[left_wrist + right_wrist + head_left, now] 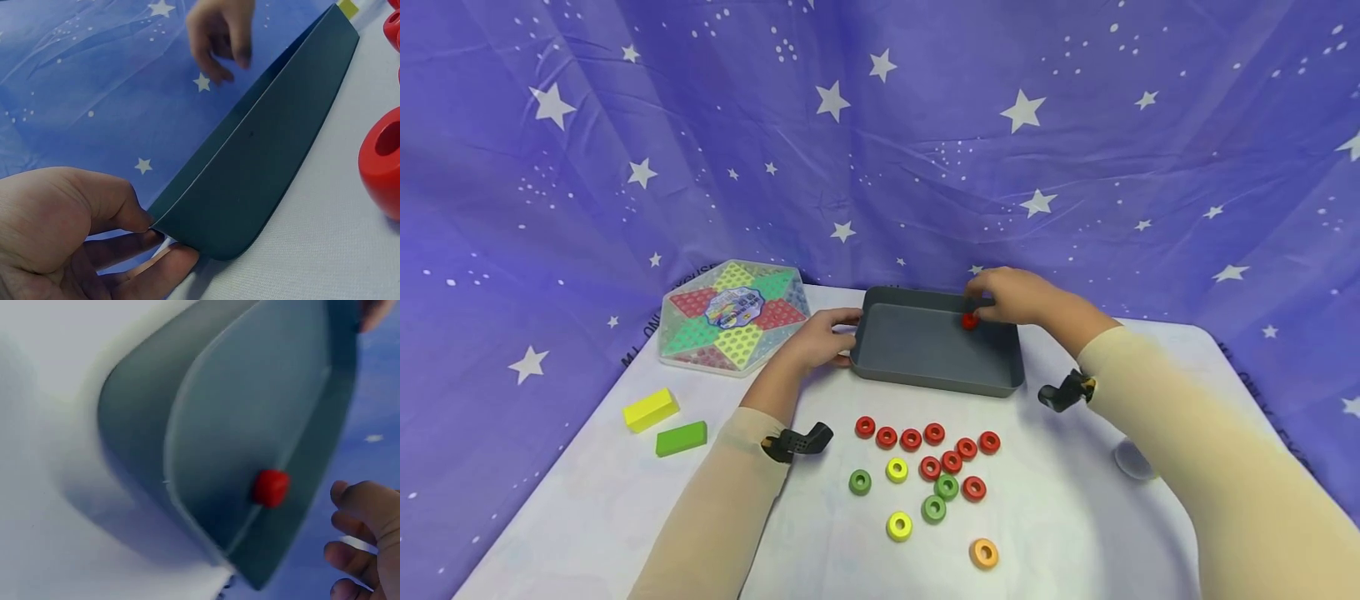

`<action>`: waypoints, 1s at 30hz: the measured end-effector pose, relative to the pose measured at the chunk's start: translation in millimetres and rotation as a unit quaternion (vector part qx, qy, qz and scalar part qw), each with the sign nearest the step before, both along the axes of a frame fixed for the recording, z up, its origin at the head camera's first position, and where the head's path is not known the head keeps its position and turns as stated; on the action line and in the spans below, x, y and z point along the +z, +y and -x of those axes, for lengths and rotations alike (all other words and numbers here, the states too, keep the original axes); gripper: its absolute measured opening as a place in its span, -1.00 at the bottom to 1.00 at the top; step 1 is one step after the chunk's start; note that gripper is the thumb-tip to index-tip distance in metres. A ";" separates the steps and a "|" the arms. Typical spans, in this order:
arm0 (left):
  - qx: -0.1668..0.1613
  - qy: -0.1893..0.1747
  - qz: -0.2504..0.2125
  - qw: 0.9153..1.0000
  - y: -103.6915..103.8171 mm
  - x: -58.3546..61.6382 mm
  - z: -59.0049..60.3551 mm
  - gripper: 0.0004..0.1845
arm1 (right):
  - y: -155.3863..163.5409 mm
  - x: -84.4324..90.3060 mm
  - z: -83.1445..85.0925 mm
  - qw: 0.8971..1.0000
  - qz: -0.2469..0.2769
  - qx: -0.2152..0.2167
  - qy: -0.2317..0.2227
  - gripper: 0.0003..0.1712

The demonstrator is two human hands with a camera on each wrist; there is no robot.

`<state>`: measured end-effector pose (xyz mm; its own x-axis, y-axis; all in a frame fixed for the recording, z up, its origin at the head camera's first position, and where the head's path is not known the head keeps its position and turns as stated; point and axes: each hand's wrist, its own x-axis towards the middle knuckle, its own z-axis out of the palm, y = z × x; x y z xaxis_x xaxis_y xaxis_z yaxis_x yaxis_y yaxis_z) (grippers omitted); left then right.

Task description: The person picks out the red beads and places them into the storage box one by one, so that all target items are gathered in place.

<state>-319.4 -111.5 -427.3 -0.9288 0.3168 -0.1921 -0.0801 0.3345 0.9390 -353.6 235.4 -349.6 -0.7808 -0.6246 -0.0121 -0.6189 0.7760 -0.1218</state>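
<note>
I see red ring (970, 322) in upper right of dark tray (917, 342), near frame centre. Right grip (1015, 296) hangs loose, pinching nothing; left grip (822, 338) spread, touching tray's left end. Risk: brushed ring may roll; left push may slide tray. Tray opens upward, long axis left-right; ring's hole direction I cannot tell.

The white table (820, 550) carried a grey tray (917, 342), a board game (733, 317), a yellow block (651, 410), a green block (682, 439), coloured rings (930, 477) and a clear round thing (1132, 461).
</note>
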 end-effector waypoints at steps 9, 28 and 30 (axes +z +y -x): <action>-0.005 0.010 -0.001 1.000 2.1 2.4 5.1 -0.33 | 16.5 11.4 -75.5 0.996 0.079 -0.011 -0.029 -0.56; -0.012 0.007 0.005 1.000 -2.0 1.7 2.1 -0.32 | 9.7 -64.7 -176.2 0.997 0.055 0.014 -0.054 -0.66; -0.013 0.007 0.003 1.000 -1.5 1.6 1.7 -0.33 | 12.0 -61.7 -175.9 0.997 0.055 0.019 -0.059 -0.68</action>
